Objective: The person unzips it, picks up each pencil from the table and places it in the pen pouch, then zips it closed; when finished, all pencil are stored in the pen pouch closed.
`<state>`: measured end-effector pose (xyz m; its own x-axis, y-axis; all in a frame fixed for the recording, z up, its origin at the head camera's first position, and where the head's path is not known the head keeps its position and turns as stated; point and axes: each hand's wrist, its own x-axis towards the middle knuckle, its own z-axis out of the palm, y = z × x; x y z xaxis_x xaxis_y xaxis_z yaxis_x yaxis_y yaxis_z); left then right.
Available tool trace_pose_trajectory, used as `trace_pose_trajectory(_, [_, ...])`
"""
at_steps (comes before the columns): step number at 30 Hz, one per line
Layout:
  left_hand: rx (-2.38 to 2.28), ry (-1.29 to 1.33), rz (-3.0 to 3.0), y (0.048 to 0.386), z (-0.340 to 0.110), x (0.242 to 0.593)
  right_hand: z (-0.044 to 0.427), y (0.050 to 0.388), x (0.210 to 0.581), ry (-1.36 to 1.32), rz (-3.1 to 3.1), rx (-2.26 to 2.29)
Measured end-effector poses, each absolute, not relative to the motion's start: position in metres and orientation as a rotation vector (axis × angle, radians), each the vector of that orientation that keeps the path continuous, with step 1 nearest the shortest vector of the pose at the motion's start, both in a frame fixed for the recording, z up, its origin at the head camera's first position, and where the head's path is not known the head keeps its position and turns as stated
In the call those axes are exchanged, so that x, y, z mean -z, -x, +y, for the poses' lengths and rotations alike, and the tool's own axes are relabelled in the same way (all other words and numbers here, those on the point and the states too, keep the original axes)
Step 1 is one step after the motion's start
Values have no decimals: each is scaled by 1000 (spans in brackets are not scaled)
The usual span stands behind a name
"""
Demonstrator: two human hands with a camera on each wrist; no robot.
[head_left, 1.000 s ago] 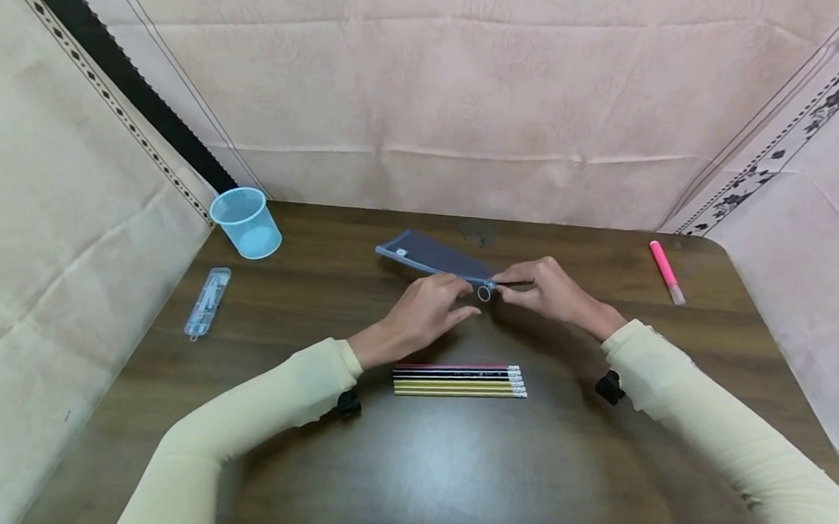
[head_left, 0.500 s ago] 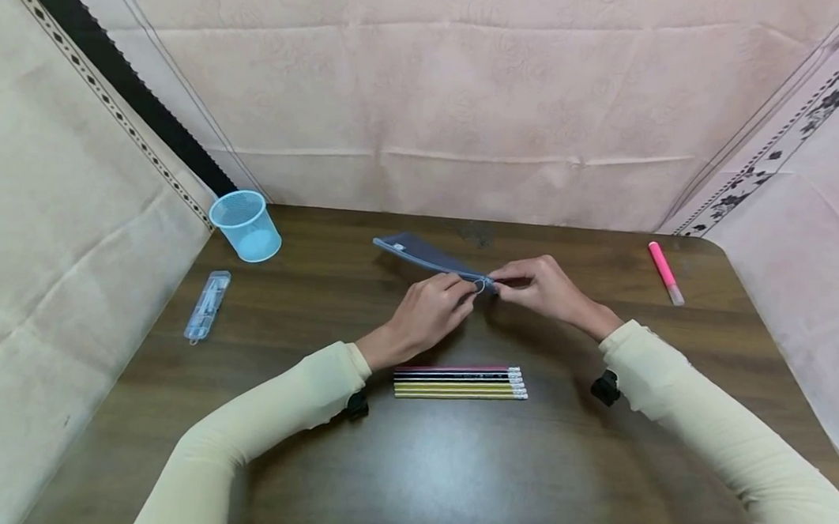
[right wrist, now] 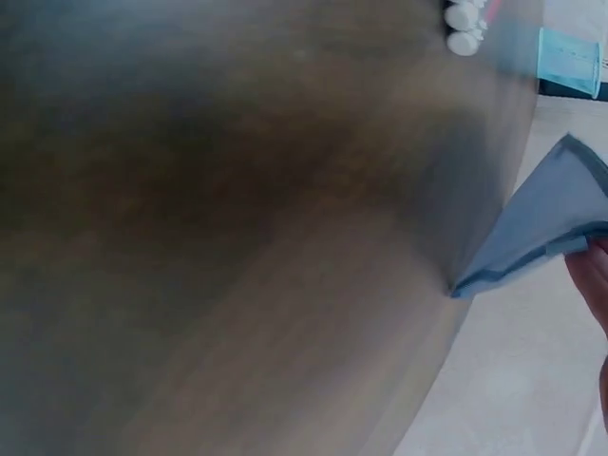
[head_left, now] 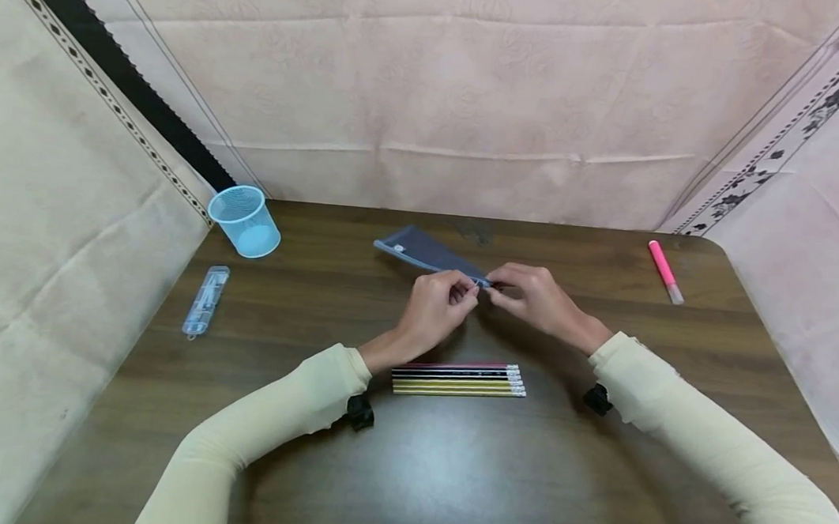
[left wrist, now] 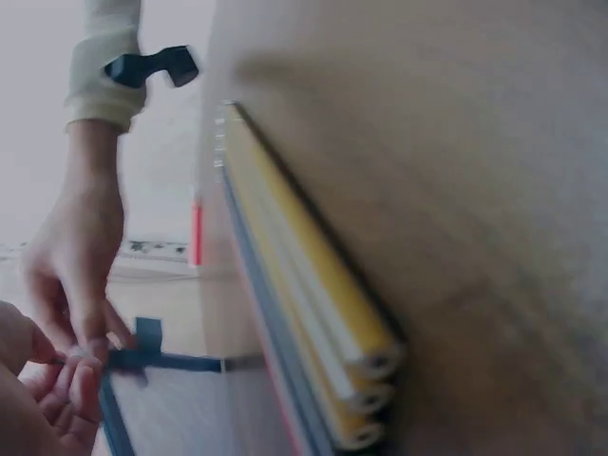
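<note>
The left hand and right hand each pinch the same end of one blue pouch, thumbs against fingers; it slants toward ten o'clock, its single white label too small to read. At six o'clock lie at least five pencils, three gold; at three, one pink marker; past nine, one blue cup, with one clear case at the cup's seven.

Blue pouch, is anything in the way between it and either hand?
Nothing visible is: the right hand pinches the blue pouch at one end, and the left hand has its fingers at that same end. The pencils lie nearer the person, out of the way.
</note>
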<state>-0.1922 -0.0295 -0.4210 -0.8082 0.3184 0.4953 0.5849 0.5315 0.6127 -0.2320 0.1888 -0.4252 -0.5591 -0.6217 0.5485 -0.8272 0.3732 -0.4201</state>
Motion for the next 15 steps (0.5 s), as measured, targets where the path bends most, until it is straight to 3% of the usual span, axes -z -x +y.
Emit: trace_pose_trajectory(15, [1084, 611, -2556, 203, -54, 423, 201, 229, 433, -1308, -2245, -909])
